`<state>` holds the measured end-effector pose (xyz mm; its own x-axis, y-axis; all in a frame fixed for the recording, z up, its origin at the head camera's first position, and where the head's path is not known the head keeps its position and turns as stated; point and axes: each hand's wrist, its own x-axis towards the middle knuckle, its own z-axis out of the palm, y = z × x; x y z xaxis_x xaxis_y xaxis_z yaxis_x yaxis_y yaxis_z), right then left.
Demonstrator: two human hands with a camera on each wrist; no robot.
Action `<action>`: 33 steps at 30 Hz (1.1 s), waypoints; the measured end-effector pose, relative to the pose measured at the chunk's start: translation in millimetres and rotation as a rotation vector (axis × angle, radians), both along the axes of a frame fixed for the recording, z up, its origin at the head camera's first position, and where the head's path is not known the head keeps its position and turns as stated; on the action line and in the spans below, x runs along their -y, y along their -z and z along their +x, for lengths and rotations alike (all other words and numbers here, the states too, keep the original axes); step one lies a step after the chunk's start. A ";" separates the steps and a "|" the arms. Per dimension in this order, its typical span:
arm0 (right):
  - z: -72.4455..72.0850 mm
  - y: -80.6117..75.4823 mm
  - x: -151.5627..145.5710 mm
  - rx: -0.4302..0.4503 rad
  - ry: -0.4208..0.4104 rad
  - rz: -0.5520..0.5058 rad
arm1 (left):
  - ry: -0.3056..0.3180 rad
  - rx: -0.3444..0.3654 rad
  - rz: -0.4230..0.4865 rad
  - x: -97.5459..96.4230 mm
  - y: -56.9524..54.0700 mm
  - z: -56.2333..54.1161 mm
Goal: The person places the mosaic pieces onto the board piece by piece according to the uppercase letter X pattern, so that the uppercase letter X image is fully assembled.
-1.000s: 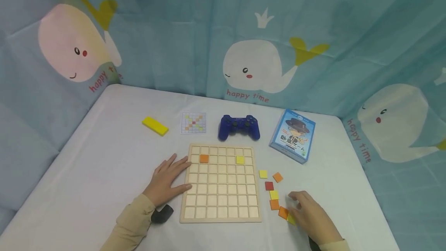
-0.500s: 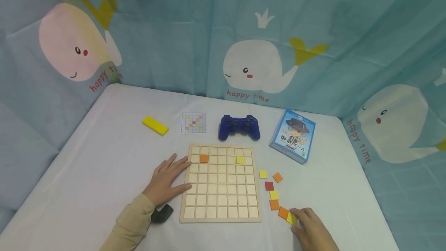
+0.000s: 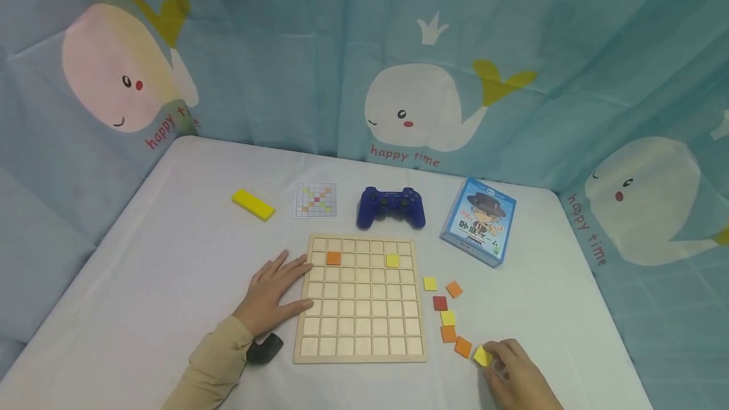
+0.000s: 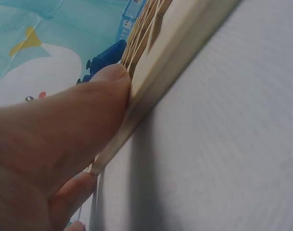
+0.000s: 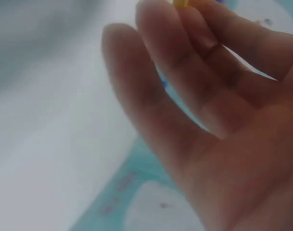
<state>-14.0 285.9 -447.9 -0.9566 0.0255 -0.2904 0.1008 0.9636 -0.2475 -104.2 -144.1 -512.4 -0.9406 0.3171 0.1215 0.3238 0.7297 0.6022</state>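
Note:
My left hand (image 3: pixel 275 294) lies with spread fingers against the left edge of a wooden grid board (image 3: pixel 362 359); in the left wrist view the thumb (image 4: pixel 69 113) touches the board's rim. In the second row of the board sit an orange tile (image 3: pixel 333 259) and a yellow tile (image 3: pixel 392 260). Right of the board, my right hand (image 3: pixel 519 372) pinches a tilted yellow tile (image 3: pixel 483 356) between thumb and fingers. Only a yellow sliver (image 5: pixel 181 3) of that tile shows at the top of the right wrist view. An orange tile (image 3: pixel 463 347) lies just left of it.
Several loose tiles lie along the board's right side, among them a red tile (image 3: pixel 440 304). Behind the board are a yellow block (image 3: pixel 253 205), a patterned card (image 3: pixel 316 200), a blue game controller (image 3: pixel 390 207) and a blue box (image 3: pixel 480 221). A black object (image 3: pixel 265 349) sits by the left wrist.
The right hand came down onto the yellow tile at the near end of the row, gripped it and drew it slightly right, away from the orange tile. The left hand stays put.

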 end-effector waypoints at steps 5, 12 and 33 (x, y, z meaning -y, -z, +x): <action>-12.6 -28.7 -1.5 -0.170 -0.107 -0.034 | 0.000 0.008 -0.001 -0.8 -0.7 0.1; -68.0 -47.8 30.9 -0.492 -0.550 -0.228 | -0.008 -0.006 -0.013 0.0 -2.5 -1.0; -149.1 5.4 165.5 -0.260 -0.854 -0.236 | -0.006 0.018 -0.023 -2.3 -5.9 0.2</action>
<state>-163.1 120.5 -453.3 -0.6589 -0.7517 0.0283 -0.7076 0.6066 -0.3624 -104.0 -141.8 -506.5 -0.9445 0.3137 0.0975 0.3085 0.7451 0.5913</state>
